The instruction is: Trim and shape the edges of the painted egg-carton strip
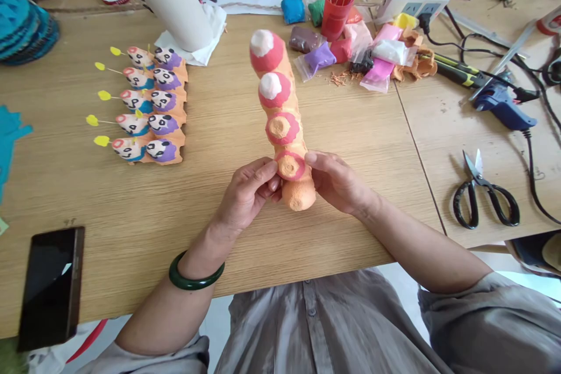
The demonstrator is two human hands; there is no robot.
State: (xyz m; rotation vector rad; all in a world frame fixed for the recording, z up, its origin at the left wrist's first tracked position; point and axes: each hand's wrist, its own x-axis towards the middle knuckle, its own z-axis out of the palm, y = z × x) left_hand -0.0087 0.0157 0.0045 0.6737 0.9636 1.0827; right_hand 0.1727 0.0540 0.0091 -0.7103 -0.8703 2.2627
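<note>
Orange carton strip (284, 128) grasped by left hand (249, 193) and right hand (339, 181)

Near-left corner of the tabletop (219, 105): dark phone (50, 286), lying at the near edge. Green bangle (193, 285) on the left wrist.

Middle of the near edge: the strip, pointing away from the body. Both hands grasp its near part, one on each side; left thumb and fingers pinch the side, right thumb lies on the opposite side by the second-nearest dome. Cannot tell whether the strip's underside touches the tabletop. Five domes in a row: nearest plain orange, next two ringed pink with orange tops, farthest two white-topped with pink around.

Near edge, right: black-handled scissors (475, 187), blades parted. Beyond them, toward the right edge: blue glue gun (504, 106) with cord.

Left part, farther in: second carton piece (149, 111), two rows of painted faces, yellow-tipped sticks projecting left. Behind it: white bottle (175, 6) on tissue (214, 26).

Far side, right of middle: red cup (337, 11) among coloured packets (319, 59); white power strip (412, 3) just beyond.
</note>
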